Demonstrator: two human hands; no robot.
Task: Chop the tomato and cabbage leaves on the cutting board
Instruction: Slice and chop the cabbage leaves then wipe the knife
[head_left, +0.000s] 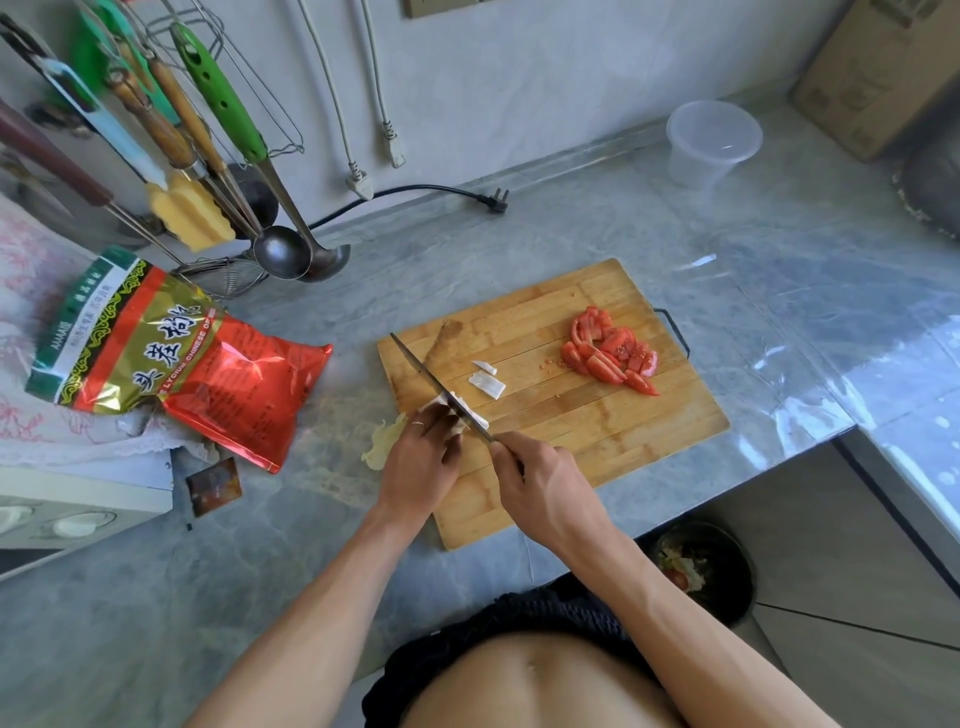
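Now chopping cabbage: tomato (610, 352) already lying in cut wedges at the far right of the bamboo cutting board (597, 447). Right hand (540, 480) wrapped around the knife (441, 387) handle, blade angled across the board's left edge. Left hand (423, 449) curled over the cabbage leaf (387, 441), pinning it where board meets table (571, 223), part of the leaf hanging off onto the table. Two cut cabbage pieces (487, 382) just beyond the blade. Next, probably: sliding the leaf further onto the board, fingertips tucked back, another slice down. Hard to make out: how much leaf remains under the hand, and whether the blade touches it. Knife handle hidden inside the grip.
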